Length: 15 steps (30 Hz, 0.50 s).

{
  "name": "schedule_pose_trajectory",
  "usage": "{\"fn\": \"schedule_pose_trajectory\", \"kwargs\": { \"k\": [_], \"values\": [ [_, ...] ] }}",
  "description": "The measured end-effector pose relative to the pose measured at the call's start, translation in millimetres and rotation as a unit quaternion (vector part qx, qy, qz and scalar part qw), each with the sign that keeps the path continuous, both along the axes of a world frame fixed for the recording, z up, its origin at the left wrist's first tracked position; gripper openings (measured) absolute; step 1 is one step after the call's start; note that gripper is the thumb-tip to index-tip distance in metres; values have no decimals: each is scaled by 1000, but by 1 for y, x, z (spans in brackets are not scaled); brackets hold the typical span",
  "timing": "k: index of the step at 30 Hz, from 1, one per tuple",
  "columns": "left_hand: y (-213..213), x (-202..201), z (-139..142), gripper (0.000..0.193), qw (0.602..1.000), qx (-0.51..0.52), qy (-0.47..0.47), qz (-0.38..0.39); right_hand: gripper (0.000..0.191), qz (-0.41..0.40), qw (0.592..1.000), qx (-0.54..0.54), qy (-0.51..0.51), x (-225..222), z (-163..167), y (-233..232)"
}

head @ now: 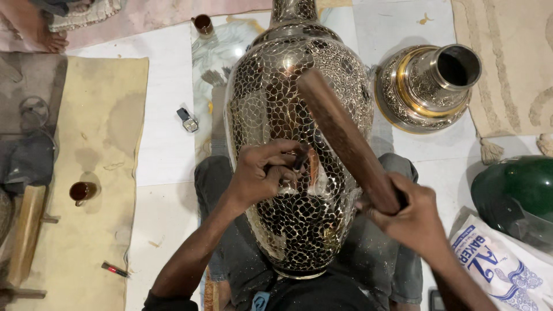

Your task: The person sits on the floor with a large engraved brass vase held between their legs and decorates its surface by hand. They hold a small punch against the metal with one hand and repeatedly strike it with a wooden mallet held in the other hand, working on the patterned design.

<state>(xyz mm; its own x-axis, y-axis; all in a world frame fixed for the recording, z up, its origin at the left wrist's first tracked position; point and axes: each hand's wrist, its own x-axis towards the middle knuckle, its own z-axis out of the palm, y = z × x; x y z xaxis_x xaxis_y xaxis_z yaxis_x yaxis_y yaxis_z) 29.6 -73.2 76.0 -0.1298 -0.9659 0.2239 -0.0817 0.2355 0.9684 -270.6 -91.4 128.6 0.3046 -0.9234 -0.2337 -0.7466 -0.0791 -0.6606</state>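
Brass vase [299,115] lies lengthwise across the lap, left hand [262,173] fingers pinching a small chisel [300,161] against it, right hand [406,213] gripping a wooden stick [345,138] raised just above.

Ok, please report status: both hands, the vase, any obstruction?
Left hand holds small chisel on engraved metal vase. Right hand grips wooden stick, raised. Nothing between them.

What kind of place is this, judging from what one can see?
Probably a metal-craft workshop on the floor. The left hand holds a small tool on a patterned brass vase, the right hand grips a wooden stick; another vase lies nearby.
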Motion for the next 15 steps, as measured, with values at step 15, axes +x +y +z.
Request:
{"fn": "schedule_pose_trajectory", "kwargs": {
  "k": [15],
  "values": [
    [0,7,-8,43,996,89,-32,-2,18,241,932,70,263,31,76,-80]
  ]
}}
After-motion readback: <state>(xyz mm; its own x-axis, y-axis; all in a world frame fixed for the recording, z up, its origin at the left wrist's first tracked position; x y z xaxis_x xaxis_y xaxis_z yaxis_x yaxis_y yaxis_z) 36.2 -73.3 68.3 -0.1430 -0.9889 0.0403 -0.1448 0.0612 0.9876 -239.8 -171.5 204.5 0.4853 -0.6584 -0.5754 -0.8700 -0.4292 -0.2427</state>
